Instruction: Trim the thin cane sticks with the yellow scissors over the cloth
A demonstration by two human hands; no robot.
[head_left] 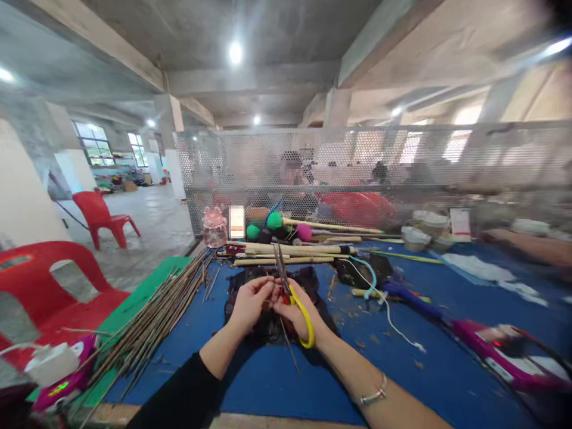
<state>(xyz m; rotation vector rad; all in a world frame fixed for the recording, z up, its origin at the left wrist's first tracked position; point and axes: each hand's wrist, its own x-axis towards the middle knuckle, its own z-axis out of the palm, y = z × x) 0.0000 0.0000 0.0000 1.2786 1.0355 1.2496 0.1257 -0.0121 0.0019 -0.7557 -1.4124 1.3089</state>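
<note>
yellow-handled metal scissors w/ dark blades (300, 302) are held in the r. hand (304, 301), nr the middle of the blue tabletop (268, 384), blades pointed up & away from the body. the yellow loop is seen over the back of that hand; its fingers are bent inward, & a silvery metal bracelet (374, 391) is worn on the wrist. by the l. hand (250, 301), thumb & fingertips are pressed together in a pinch just beside the r. fingertips; what's btwn them is too small to be told. a thin brown stick (289, 348) is seen slanting out below both hands, toward the body.

under the hands, crumpled black sheeting (235, 293) is spread on the tabletop. to the l., a loose bundle of long thin brown sticks (163, 319) is laid slantwise, partly over a flat green board (123, 304). beyond the sheeting, pale straight rods (286, 260) are stacked crosswise, w/ a round green ball (274, 220) & a round magenta ball (304, 232) behind. to the r., a light-blue cord (372, 273) & a thin white cord (393, 325) are left lying in curves.
</note>
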